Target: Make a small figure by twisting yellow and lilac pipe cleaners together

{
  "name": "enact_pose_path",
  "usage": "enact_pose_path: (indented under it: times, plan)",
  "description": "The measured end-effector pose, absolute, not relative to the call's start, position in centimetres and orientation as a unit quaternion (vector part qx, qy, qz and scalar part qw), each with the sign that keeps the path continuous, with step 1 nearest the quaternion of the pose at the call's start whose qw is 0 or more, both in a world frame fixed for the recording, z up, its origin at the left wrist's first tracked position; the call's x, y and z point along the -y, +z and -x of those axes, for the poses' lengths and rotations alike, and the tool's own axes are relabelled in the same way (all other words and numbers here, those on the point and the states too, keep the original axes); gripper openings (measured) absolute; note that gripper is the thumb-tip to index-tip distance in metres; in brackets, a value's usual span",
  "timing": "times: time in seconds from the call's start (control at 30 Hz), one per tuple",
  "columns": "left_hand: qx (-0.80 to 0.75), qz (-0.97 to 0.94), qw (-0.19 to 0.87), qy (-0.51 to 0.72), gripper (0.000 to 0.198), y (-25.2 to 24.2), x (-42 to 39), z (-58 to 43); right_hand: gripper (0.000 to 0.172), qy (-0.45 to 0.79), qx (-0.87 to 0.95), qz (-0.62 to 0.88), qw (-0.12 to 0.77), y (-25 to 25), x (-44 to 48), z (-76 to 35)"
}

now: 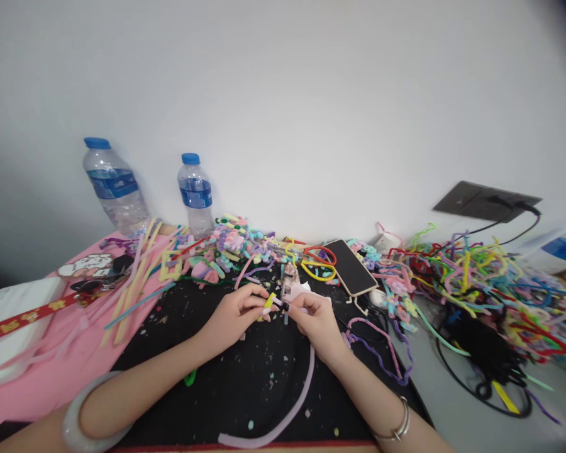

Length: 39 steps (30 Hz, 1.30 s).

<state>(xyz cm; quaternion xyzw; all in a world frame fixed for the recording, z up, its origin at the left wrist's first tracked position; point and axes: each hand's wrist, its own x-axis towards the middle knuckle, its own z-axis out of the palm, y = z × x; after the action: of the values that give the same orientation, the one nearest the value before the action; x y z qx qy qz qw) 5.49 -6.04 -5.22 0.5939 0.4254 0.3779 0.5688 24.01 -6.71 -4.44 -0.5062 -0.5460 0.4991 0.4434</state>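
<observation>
My left hand [240, 311] is closed in a pinch on a small piece with yellow and white parts [270, 301]. Fingertips of my right hand [316, 319] pinch the black end [283, 306] of what looks like the same piece; its exact kind is too small to tell. A wide lilac pipe cleaner [302, 397] curves from beneath my right hand down to the front of the black mat [207, 390]. Whether that hand also grips it is hidden. Behind the fingers lies a pale pink patterned item [295, 286], partly covered by my right hand.
Pipe-cleaner pieces [231, 245] line the wall, with a large tangle [476, 270] at right. A phone [351, 267] lies behind my right hand. Two water bottles [196, 195] stand back left. A black cable bundle [485, 352] lies right; a white box [21, 327] left.
</observation>
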Motion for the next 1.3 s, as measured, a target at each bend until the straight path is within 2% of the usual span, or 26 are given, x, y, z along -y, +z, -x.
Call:
enact_pose_path:
  times: [0.27,0.87,1.13,1.3]
  plan:
    - [-0.445,-0.587,0.569,0.365,0.025,-4.9,6.2,-5.54,0.025,0.525,0.511,0.482,0.48,-4.36,6.6,-24.07]
    - [-0.419,-0.611,0.567,0.36,0.014,-4.3,6.41,-5.55,0.023,0.483,0.556,0.508,0.446,-4.62,6.62,-24.1]
    - [-0.402,-0.619,0.56,0.378,0.012,-4.46,6.32,-5.7,0.028,0.473,0.593,0.484,0.436,-4.56,6.38,-23.93]
    - [-0.393,-0.617,0.57,0.374,0.011,-4.24,6.36,-5.73,0.022,0.482,0.595,0.481,0.428,-4.68,6.32,-23.93]
